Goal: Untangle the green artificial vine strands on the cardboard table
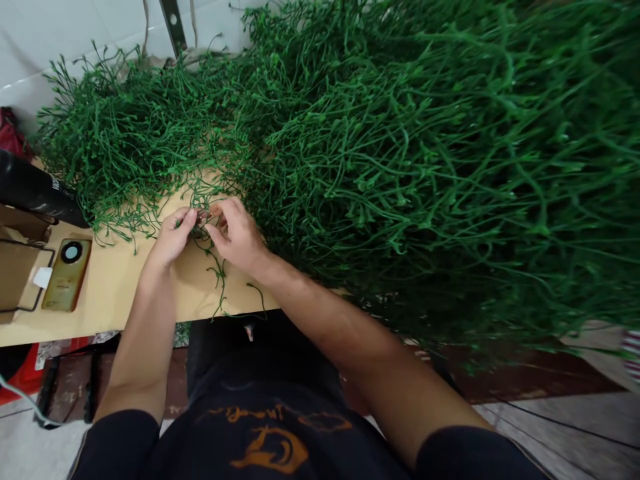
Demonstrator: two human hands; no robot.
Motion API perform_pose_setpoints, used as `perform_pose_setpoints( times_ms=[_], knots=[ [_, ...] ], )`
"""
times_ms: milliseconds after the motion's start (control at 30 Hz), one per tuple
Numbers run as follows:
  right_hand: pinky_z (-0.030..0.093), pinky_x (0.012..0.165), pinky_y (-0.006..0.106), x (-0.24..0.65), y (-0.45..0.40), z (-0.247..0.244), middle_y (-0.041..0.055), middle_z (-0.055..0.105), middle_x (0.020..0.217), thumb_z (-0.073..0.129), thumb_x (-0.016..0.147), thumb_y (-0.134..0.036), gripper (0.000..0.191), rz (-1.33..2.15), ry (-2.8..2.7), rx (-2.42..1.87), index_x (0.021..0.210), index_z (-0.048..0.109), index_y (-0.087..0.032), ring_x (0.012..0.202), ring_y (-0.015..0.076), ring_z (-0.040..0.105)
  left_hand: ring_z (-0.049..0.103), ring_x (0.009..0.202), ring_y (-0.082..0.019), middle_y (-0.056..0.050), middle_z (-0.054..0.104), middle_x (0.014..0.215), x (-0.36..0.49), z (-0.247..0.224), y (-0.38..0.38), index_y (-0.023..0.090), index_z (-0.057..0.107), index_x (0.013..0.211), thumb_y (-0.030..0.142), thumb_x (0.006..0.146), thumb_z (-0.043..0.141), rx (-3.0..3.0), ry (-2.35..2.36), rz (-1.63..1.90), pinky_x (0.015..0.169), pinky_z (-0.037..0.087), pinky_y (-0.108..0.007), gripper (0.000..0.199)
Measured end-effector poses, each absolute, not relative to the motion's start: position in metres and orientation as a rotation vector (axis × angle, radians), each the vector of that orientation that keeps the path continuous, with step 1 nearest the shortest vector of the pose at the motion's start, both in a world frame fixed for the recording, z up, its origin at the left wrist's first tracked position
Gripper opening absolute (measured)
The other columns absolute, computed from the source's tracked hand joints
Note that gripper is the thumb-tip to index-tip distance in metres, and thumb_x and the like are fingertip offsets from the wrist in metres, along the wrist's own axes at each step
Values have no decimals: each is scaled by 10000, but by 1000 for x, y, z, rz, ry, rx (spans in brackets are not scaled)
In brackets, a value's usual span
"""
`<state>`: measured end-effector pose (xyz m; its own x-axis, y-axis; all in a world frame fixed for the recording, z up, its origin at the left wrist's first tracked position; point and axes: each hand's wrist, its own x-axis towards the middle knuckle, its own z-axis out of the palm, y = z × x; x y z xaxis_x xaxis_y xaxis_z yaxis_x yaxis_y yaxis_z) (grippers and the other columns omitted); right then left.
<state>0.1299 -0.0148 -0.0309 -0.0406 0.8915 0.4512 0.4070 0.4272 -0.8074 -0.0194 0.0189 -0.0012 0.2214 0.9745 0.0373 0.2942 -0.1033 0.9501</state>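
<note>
My place: apparently a workshop. Green plastic-looking stems, bulk heap, upper right; bare-topped worktable, left; perforated metal post, upper left.

A counter stretches before the person, a wall behind it. At its left end, a phone is just right of a box; a bottle is behind them. A heap of stems lies back left, and a second heap covers the right. In front of where the heaps meet are the left hand and right hand, with loose stems toward the near edge.
</note>
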Motion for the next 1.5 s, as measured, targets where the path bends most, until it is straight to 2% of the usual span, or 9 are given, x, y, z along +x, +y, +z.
perform_pose_setpoints(
  times_ms=[233,300,400,567,800,1100,1333,1400,1500],
  knots=[
    [360,1035,492,145,-17,-14,149,435,1274,528,809,-363,493,409,-1518,-1079,1247,427,-163,1240,283,374,487,656,-134,-14,540,645,-24,10,12,161,589,623,538,669,666,1730,1172,667,664,425,-243,387],
    [371,1026,465,146,-15,-15,141,492,1229,514,817,-377,452,487,-1609,-1016,1212,464,-162,1193,262,424,475,637,-128,-6,529,628,-25,11,12,163,593,624,537,665,674,1729,1148,629,650,419,-241,384],
    [450,885,380,146,-12,-18,107,575,1021,475,843,-383,307,697,-1633,-955,1053,520,-164,974,200,521,444,597,-115,5,510,610,-28,8,14,168,596,642,588,681,649,1691,1123,705,617,405,-236,424],
    [407,683,278,145,-10,-19,4,460,716,515,818,-392,222,797,-1528,-1037,776,465,-180,692,116,423,419,584,-113,10,467,587,-28,4,17,174,557,623,603,718,600,1680,1203,868,601,382,-238,442],
    [406,671,264,144,-7,-21,24,502,800,503,835,-368,189,848,-1450,-987,825,511,-180,736,119,466,502,707,-150,-15,602,718,-24,0,20,194,626,704,507,675,649,1733,1300,985,689,421,-256,316],
    [416,635,250,140,-6,-25,10,487,768,489,849,-405,220,953,-1316,-1018,805,474,-190,696,105,462,477,587,-115,12,556,623,-16,-3,20,185,578,659,414,723,642,1607,1340,1045,599,410,-231,246],
    [403,568,225,136,-3,-35,29,546,949,636,764,-339,366,1033,-1153,-1050,1049,451,-204,624,65,449,427,558,-110,16,508,580,-12,-1,16,178,567,632,351,766,616,1632,1283,927,572,356,-233,224],
    [394,548,225,137,-2,-36,16,549,896,589,805,-340,342,1090,-1197,-1025,1094,461,-208,612,71,448,436,581,-114,11,519,600,-12,-2,16,176,570,636,350,767,614,1643,1285,927,600,365,-236,222],
    [392,574,237,138,-1,-35,-5,529,770,548,835,-334,185,1169,-1377,-954,940,537,-183,639,92,460,422,582,-115,26,467,567,-13,-4,17,181,551,626,328,763,608,1625,1311,965,617,361,-236,209]
  ],
)
